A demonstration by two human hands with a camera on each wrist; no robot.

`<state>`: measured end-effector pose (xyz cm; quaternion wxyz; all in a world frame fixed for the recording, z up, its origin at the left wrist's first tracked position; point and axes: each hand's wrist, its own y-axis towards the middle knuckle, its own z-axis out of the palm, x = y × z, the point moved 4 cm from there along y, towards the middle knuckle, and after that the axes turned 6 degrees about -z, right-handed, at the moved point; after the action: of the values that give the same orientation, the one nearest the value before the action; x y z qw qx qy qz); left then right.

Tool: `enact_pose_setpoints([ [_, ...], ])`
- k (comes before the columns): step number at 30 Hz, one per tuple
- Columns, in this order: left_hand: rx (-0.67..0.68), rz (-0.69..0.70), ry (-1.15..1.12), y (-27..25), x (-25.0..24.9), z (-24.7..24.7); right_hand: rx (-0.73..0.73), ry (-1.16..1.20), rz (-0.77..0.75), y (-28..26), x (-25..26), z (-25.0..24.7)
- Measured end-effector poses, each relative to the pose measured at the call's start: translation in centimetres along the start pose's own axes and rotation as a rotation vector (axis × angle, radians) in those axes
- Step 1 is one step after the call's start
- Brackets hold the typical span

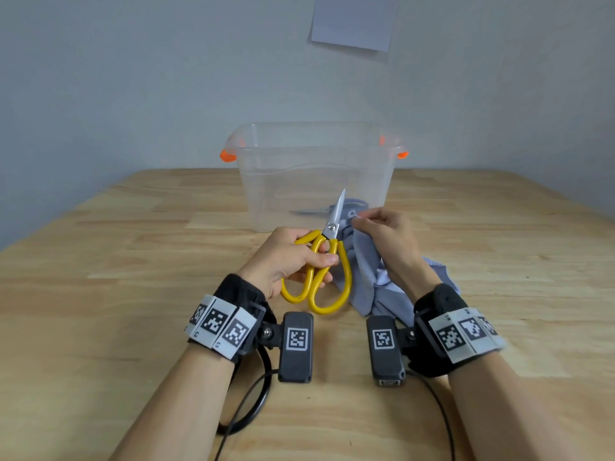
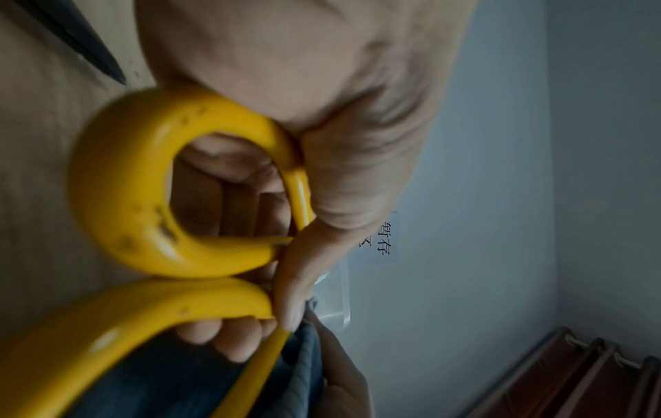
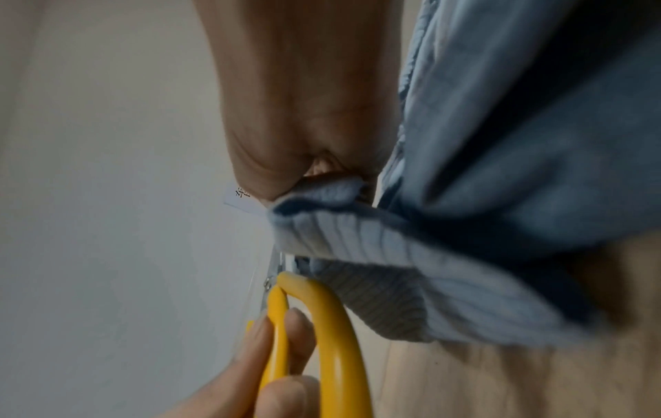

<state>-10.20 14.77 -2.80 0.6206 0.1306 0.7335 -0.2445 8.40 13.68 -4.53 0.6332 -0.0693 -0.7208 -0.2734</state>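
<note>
My left hand (image 1: 293,257) grips yellow-handled scissors (image 1: 327,261) by one handle loop, thumb over it and fingers through it. The steel blades are closed and point up and away toward the bin. In the left wrist view the yellow loops (image 2: 143,215) fill the frame with my fingers curled inside. My right hand (image 1: 386,234) pinches the ribbed edge of a light blue-grey cloth (image 1: 366,271) just right of the blades. The right wrist view shows that cloth (image 3: 447,226) bunched at my fingertips, with the scissors (image 3: 322,325) right below it.
A clear plastic bin (image 1: 312,174) with orange latches stands behind my hands on the wooden table (image 1: 133,261); something blue lies in its bottom. A paper sheet (image 1: 352,21) hangs on the wall. Black cables trail near the front edge.
</note>
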Motion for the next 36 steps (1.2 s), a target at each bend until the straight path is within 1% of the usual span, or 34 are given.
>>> enact_pose_setpoints([
  [3, 0.009, -0.007, 0.010, 0.0, 0.1, 0.2, 0.006, -0.006, -0.021, -0.4, 0.9, 0.0],
  [6, 0.025, -0.013, 0.031, 0.0, 0.1, 0.4, 0.029, 0.053, 0.019, -0.6, 0.8, 0.2],
  [10, 0.049, -0.027, 0.069, 0.1, 0.3, 0.5, 0.099, 0.240, 0.082, -0.6, 0.7, 0.4],
  [13, 0.063, -0.031, 0.079, 0.2, 0.4, 0.5, 0.196, 0.399, 0.143, -0.7, 0.8, 0.7],
  [15, 0.064, -0.029, 0.077, 0.1, 0.4, 0.4, 0.245, 0.451, 0.157, -0.7, 0.8, 0.8],
  [19, 0.056, -0.026, 0.083, 0.3, 0.5, 0.3, 0.241, 0.440, 0.126, -0.6, 0.7, 0.8],
  [23, 0.058, -0.024, 0.094, 0.4, 0.6, 0.3, 0.144, 0.416, 0.104, -0.6, 0.4, 1.1],
  [27, 0.093, -0.035, 0.109, 0.2, 0.5, 0.7, 0.077, 0.380, 0.083, -0.4, -0.3, 1.1],
  [31, 0.111, -0.040, 0.113, 0.0, 0.6, 0.8, 0.116, 0.345, 0.079, -0.5, -0.4, 1.1],
  [36, 0.103, -0.030, 0.113, 0.0, 0.4, 0.6, 0.209, 0.259, 0.145, -0.9, -0.5, 1.5],
])
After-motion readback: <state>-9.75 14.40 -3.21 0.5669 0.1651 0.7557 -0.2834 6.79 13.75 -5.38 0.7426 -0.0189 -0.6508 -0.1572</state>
